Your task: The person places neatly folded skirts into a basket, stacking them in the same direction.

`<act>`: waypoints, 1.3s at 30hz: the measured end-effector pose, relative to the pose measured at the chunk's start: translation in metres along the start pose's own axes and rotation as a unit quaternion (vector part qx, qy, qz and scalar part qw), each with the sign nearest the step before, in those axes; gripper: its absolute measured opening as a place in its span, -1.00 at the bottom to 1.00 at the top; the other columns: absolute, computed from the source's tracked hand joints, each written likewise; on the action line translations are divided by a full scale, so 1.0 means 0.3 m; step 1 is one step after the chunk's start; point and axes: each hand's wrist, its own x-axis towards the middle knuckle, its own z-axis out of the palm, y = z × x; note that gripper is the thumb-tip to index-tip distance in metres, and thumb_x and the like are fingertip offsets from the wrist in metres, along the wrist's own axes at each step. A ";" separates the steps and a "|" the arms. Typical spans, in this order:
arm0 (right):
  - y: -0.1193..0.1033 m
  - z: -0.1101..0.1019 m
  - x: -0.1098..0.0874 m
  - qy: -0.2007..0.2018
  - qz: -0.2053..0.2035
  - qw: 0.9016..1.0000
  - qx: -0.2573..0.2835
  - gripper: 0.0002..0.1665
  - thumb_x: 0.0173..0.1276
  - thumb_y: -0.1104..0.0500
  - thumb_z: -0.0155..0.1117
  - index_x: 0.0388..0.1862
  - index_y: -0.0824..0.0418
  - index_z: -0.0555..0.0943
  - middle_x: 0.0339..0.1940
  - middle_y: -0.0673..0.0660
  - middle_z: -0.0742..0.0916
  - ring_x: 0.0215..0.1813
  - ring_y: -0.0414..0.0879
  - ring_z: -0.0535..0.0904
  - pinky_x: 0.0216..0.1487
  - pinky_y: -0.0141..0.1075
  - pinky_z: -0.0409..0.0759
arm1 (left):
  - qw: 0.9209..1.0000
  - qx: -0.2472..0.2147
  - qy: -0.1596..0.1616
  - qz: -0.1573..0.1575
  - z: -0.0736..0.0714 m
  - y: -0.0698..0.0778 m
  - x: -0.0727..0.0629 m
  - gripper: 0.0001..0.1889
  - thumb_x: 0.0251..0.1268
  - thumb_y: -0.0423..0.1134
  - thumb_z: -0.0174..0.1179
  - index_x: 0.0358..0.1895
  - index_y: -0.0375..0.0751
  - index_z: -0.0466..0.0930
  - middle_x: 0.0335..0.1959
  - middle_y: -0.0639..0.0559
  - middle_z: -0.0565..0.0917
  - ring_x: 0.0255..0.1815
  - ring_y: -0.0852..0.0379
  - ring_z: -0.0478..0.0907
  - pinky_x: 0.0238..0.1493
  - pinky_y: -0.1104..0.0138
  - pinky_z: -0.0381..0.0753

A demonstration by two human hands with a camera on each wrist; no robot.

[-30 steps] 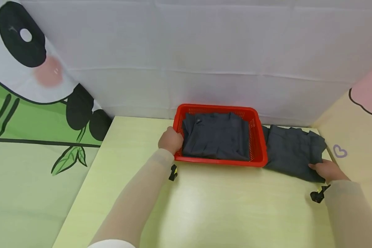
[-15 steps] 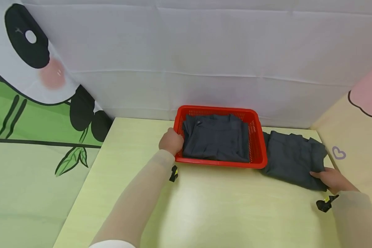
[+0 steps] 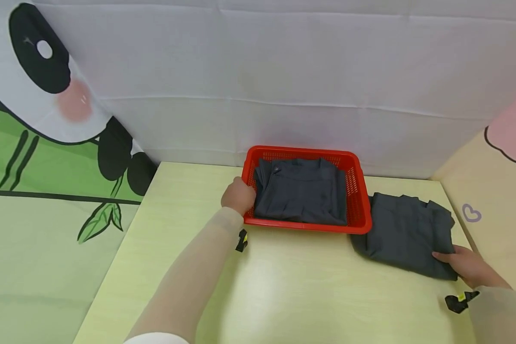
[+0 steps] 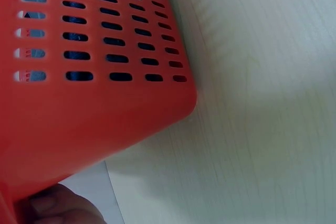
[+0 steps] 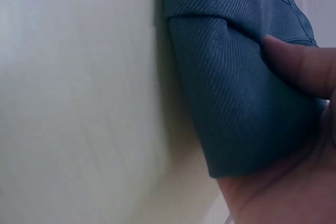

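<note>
A red plastic basket (image 3: 364, 210) with slotted walls stands near the back of the table, holding folded dark grey clothing (image 3: 301, 193). My left hand (image 3: 238, 196) grips the basket's left rim; in the left wrist view its fingertips (image 4: 44, 205) curl under the rim. To the basket's right is a second folded dark grey garment (image 3: 408, 234), its left end passing under the basket's front right corner in the head view. My right hand (image 3: 468, 265) pinches its right edge, thumb on top and the other fingers beneath, as the right wrist view shows; the cloth is ribbed (image 5: 226, 87).
The pale wood-look table (image 3: 284, 286) extends in front of the basket toward me. A white cloth wall (image 3: 284, 71) rises right behind the basket. A beige wall (image 3: 499, 215) with a heart drawing borders the right side, close to my right hand.
My right hand has drawn the second garment toward me and slightly right, away from the back wall. My left hand and the basket have stayed in place.
</note>
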 end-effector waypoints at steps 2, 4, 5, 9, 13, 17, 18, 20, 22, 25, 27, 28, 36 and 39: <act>0.008 0.012 -0.010 -0.001 -0.002 1.000 0.001 -0.06 0.71 0.06 -0.04 0.41 0.87 -0.21 0.44 0.81 0.06 0.36 0.52 0.37 0.12 -0.09 0.65 | 1.000 0.000 0.000 -0.002 -0.001 0.000 -0.001 -0.65 0.53 -0.13 0.01 0.11 -0.37 0.43 -0.15 -0.19 0.65 -0.20 -0.10 0.63 -0.08 0.06 0.69; 0.014 0.026 -0.021 -0.006 -0.001 1.000 0.006 -0.07 0.70 0.07 -0.02 0.41 0.87 -0.17 0.45 0.79 0.10 0.35 0.44 0.42 0.12 -0.10 0.65 | 1.000 0.000 -0.003 -0.006 -0.003 0.000 -0.002 -0.65 0.53 -0.13 0.01 0.12 -0.36 0.43 -0.14 -0.19 0.64 -0.20 -0.10 0.63 -0.08 0.06 0.69; 0.017 0.032 -0.026 -0.009 -0.001 1.000 0.005 -0.07 0.70 0.08 -0.02 0.40 0.88 -0.17 0.44 0.78 0.11 0.34 0.42 0.44 0.13 -0.08 0.65 | 1.000 0.001 -0.004 -0.006 -0.004 -0.001 -0.002 -0.65 0.53 -0.13 0.01 0.12 -0.36 0.43 -0.14 -0.19 0.64 -0.19 -0.10 0.63 -0.07 0.06 0.69; 0.023 0.061 -0.050 -0.022 0.009 1.000 -0.003 -0.07 0.70 0.06 0.00 0.41 0.87 -0.14 0.44 0.77 0.16 0.35 0.46 0.42 0.19 0.03 0.61 | 1.000 0.007 -0.004 -0.007 -0.005 -0.004 -0.001 -0.64 0.54 -0.12 0.00 0.13 -0.36 0.42 -0.13 -0.19 0.64 -0.18 -0.10 0.63 -0.06 0.06 0.69; 0.026 0.097 -0.075 -0.024 0.020 0.999 -0.010 -0.07 0.70 0.04 -0.01 0.40 0.87 -0.13 0.44 0.76 0.18 0.38 0.52 0.36 0.23 0.13 0.55 | 1.000 0.009 -0.001 -0.006 -0.005 -0.007 -0.001 -0.65 0.53 -0.13 0.00 0.12 -0.36 0.42 -0.13 -0.19 0.64 -0.18 -0.10 0.63 -0.05 0.06 0.69; 0.030 0.136 -0.105 -0.021 0.025 0.999 -0.007 -0.06 0.71 0.03 -0.02 0.40 0.88 -0.12 0.44 0.76 0.17 0.40 0.56 0.30 0.26 0.18 0.51 | 1.000 0.008 -0.003 -0.005 -0.005 -0.006 -0.002 -0.64 0.53 -0.13 0.00 0.13 -0.36 0.42 -0.12 -0.19 0.64 -0.17 -0.10 0.63 -0.04 0.06 0.68; 0.033 0.145 -0.113 -0.020 0.026 0.999 -0.004 -0.05 0.70 0.02 -0.01 0.40 0.87 -0.12 0.44 0.76 0.17 0.40 0.56 0.30 0.25 0.18 0.51 | 1.000 0.008 -0.004 -0.004 -0.005 -0.005 -0.002 -0.64 0.53 -0.13 -0.01 0.14 -0.36 0.42 -0.12 -0.19 0.64 -0.17 -0.10 0.63 -0.04 0.06 0.68; 0.039 0.163 -0.130 -0.019 0.030 0.999 0.005 -0.05 0.70 0.02 0.00 0.41 0.86 -0.11 0.43 0.75 0.20 0.38 0.53 0.36 0.24 0.16 0.53 | 1.000 0.007 -0.007 -0.004 -0.005 -0.002 -0.003 -0.64 0.54 -0.13 -0.01 0.14 -0.37 0.42 -0.11 -0.19 0.64 -0.17 -0.10 0.63 -0.04 0.06 0.68; 0.047 0.182 -0.146 -0.017 0.033 0.999 0.013 -0.06 0.69 0.01 0.02 0.41 0.85 -0.08 0.41 0.74 0.26 0.33 0.47 0.44 0.21 0.12 0.56 | 1.000 0.007 -0.007 -0.004 -0.006 -0.001 -0.004 -0.64 0.54 -0.13 -0.01 0.14 -0.37 0.42 -0.11 -0.20 0.64 -0.17 -0.10 0.63 -0.04 0.06 0.69; 0.058 0.211 -0.166 -0.015 0.034 0.999 0.019 -0.07 0.68 0.01 0.05 0.42 0.83 -0.05 0.40 0.70 0.32 0.29 0.37 0.52 0.19 0.08 0.59 | 1.000 0.007 -0.006 -0.003 -0.008 -0.002 -0.005 -0.63 0.54 -0.12 0.01 0.14 -0.37 0.43 -0.12 -0.20 0.65 -0.18 -0.11 0.63 -0.05 0.05 0.69; 0.061 0.228 -0.176 -0.009 0.035 0.999 0.013 -0.08 0.67 0.02 0.07 0.41 0.84 -0.02 0.38 0.70 0.35 0.28 0.36 0.53 0.18 0.08 0.60 | 1.000 0.007 -0.003 0.000 -0.009 -0.003 -0.005 -0.63 0.54 -0.12 0.01 0.14 -0.38 0.43 -0.13 -0.20 0.65 -0.18 -0.11 0.64 -0.06 0.05 0.69; 0.062 0.235 -0.180 -0.007 0.034 0.999 0.011 -0.09 0.67 0.04 0.07 0.41 0.84 -0.01 0.38 0.70 0.36 0.28 0.36 0.53 0.18 0.08 0.60 | 1.000 0.005 -0.002 0.002 -0.009 -0.004 -0.005 -0.63 0.54 -0.12 0.01 0.13 -0.38 0.43 -0.13 -0.20 0.65 -0.19 -0.11 0.64 -0.06 0.05 0.69; 0.042 0.297 -0.196 -0.005 0.032 0.999 0.000 -0.16 0.64 0.10 0.12 0.37 0.84 0.08 0.33 0.68 0.43 0.25 0.38 0.55 0.15 0.07 0.62 | 1.000 0.000 0.010 0.009 -0.010 -0.005 -0.007 -0.65 0.53 -0.14 0.00 0.10 -0.39 0.43 -0.17 -0.21 0.64 -0.21 -0.12 0.64 -0.10 0.03 0.69; 0.027 0.328 -0.204 -0.018 0.031 0.999 -0.005 -0.15 0.64 0.10 0.12 0.39 0.83 0.07 0.36 0.70 0.39 0.29 0.46 0.50 0.18 0.12 0.58 | 1.000 -0.003 0.007 0.009 -0.012 -0.004 -0.008 -0.64 0.52 -0.14 0.00 0.10 -0.39 0.43 -0.17 -0.22 0.64 -0.21 -0.12 0.64 -0.10 0.03 0.69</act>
